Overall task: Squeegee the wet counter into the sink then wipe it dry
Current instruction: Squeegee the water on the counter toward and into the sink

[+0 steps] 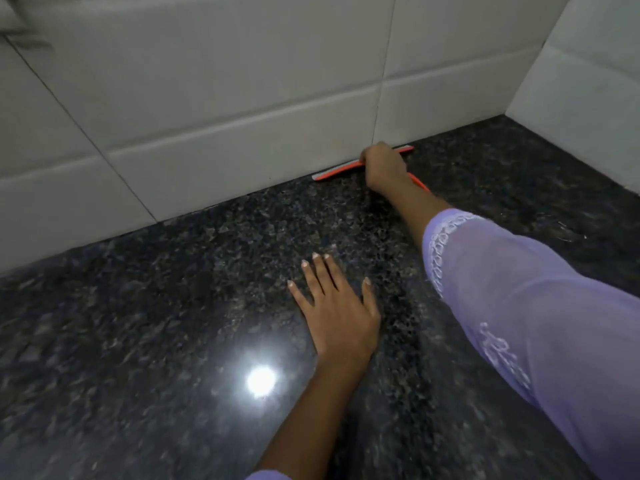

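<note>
Squeegee [341, 172] sits at the very back of the counter [173, 306], its orange blade lying along the joint where the dark granite meets the white wall tiles [214, 98]. From where I'm watching, my right hand [382, 166] is wrapped around its middle, fingers curled over the top, with the lilac sleeve [519, 306] stretched out across the stone. My left hand [337, 306] lies flat on the counter nearer me, fingers straight and spread, holding nothing; I read it as bracing my reach. The two hands are well apart. The sink is not in view, so I cannot tell which way the water must travel. I also cannot make out standing water on the speckled surface; a lamp glare [261, 381] shows only that it is glossy. Judging by the blade placed against the wall, I take this as the start of a pull stroke, so the squeegee stage looks early or mid-way. Wiping dry is not yet begun: no cloth shows anywhere in view.
</note>
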